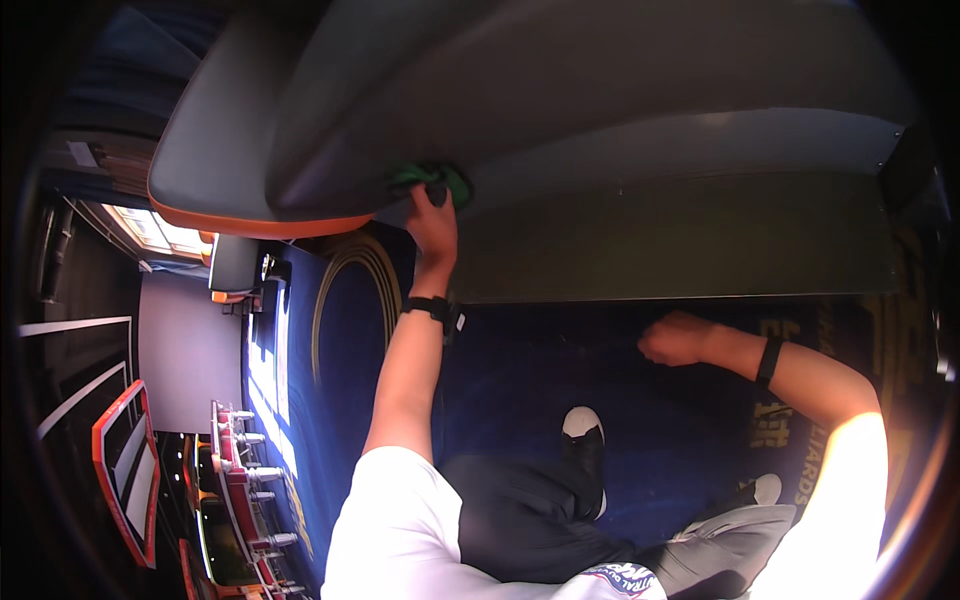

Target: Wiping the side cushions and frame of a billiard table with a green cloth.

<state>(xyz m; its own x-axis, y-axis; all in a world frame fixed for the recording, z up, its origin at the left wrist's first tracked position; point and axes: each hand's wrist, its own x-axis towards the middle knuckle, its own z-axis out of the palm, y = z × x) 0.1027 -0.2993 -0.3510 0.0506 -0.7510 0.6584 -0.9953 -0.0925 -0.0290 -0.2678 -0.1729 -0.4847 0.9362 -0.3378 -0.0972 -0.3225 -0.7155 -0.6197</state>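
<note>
As left hand [433, 225] grips cloth [458, 185], grey casing [620, 80] borders carpet [520, 370] beneath fisted right hand [675, 340].

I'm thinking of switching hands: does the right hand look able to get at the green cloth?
Probably yes: nothing visible blocks the space between the right hand and the green cloth, though the left hand holds it.

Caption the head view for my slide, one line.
Left hand holding a green cloth against a curved dark grey panel; curled right hand above the blue floor.
</note>
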